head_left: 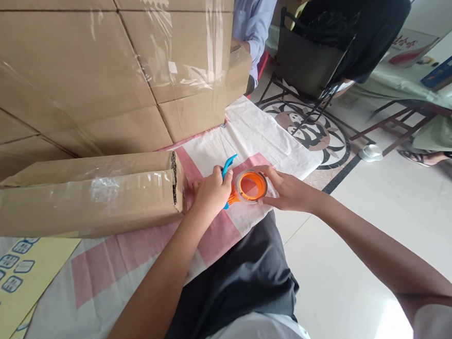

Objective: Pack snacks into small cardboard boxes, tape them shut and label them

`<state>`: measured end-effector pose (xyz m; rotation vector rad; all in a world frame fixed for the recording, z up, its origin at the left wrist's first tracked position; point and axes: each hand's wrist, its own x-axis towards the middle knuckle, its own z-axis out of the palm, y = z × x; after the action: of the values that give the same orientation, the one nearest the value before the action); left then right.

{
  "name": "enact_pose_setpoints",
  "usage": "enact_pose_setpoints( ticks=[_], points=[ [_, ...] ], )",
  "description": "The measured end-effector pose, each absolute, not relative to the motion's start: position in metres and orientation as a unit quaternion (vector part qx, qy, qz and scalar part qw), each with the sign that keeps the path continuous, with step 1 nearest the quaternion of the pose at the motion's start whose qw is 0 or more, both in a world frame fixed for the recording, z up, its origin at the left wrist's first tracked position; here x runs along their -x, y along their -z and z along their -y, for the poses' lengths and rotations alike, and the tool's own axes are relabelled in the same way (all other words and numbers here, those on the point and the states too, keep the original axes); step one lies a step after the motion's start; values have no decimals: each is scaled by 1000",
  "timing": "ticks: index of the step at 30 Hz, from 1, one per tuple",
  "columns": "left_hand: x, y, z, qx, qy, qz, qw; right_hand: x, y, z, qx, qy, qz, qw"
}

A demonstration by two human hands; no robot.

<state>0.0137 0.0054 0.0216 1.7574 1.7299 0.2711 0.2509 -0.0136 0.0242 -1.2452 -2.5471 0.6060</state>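
Observation:
An orange and blue tape dispenser point(232, 195) with a roll of clear tape point(266, 185) on its orange hub is between my hands, above the table's front edge. My left hand point(213, 191) is wrapped round its blue handle. On the other side my right hand point(283, 188) holds the roll's rim between thumb and fingers. To the left of my left hand lies a long cardboard box point(84, 200), its near end close to my wrist. Shiny clear tape shows on the box's side.
Taped cartons point(99, 70) are stacked behind the box. Yellow printed sheets point(28, 281) lie at the lower left on the pink and white cloth point(112, 265). Beyond the table are a person in a blue shirt point(256, 22), a dark chair point(307, 55) and a stool point(404, 115).

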Motion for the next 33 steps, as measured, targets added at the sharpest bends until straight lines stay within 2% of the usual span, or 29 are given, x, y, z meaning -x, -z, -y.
enact_pose_setpoints(
  ticks=[4,7,12,21,29,33],
  points=[
    [-11,-23,-8,-671,-99,-650,344,-245,-28,8,425,-136,891,80],
    [-10,-19,-11,-675,-104,-643,346,-240,-27,-3,411,-157,896,61],
    [-10,-15,-12,-673,-108,-645,346,-237,-8,-16,422,-193,882,84],
    [-3,-13,-10,-682,-171,-624,341,-246,26,1,394,-231,869,192],
    [6,-14,-12,-665,-254,-608,352,-242,37,7,365,-333,795,353],
    [15,-21,-10,-720,-313,-510,351,-239,29,11,360,-359,764,398]
  ],
)
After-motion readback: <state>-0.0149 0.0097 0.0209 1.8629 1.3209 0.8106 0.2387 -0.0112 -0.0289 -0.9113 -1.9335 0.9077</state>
